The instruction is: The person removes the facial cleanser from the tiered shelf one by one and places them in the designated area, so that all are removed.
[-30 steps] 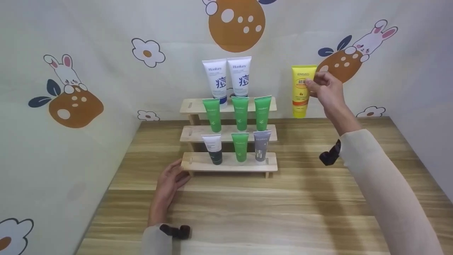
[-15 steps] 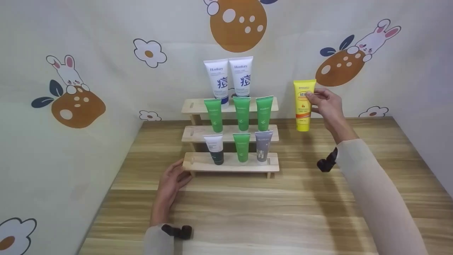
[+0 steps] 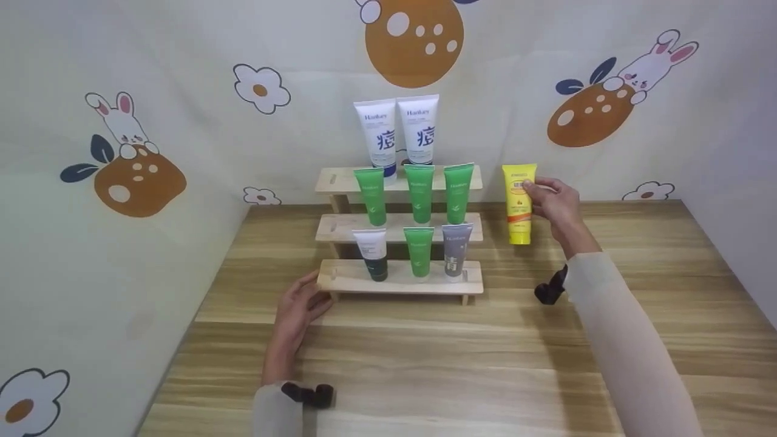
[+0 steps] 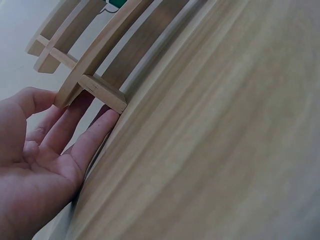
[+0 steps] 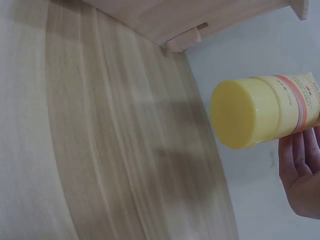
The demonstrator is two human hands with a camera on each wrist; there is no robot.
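Upright in my right hand (image 3: pixel 559 203) is a yellow tube (image 3: pixel 519 206) of cream, pinched between thumb and fingers to the right of a three-tier wooden display rack (image 3: pixel 349 283). In the right wrist view, the yellow cap (image 5: pixel 240 114) faces the camera, with the table's wood below it. My left hand (image 3: pixel 297 309) grips the left end of the rack's lowest tier. The left wrist view puts the thumb (image 4: pixel 37 100) against the board's edge, with the other fingers reaching under it beside a short leg (image 4: pixel 104 92).
Two white tubes (image 3: pixel 419 130) stand on the top tier. Three green tubes (image 3: pixel 420 194) line the middle one. Below are a white-and-dark tube (image 3: pixel 373 255), a green tube (image 3: pixel 419 252) and a grey tube (image 3: pixel 455 252). A printed cloth (image 3: pixel 328 121) hangs behind the wooden table (image 3: pixel 425 364).
My right hand has brought the yellow tube downward, from in front of the cloth to beside the rack's upper tiers. The left hand keeps its grip on the rack.
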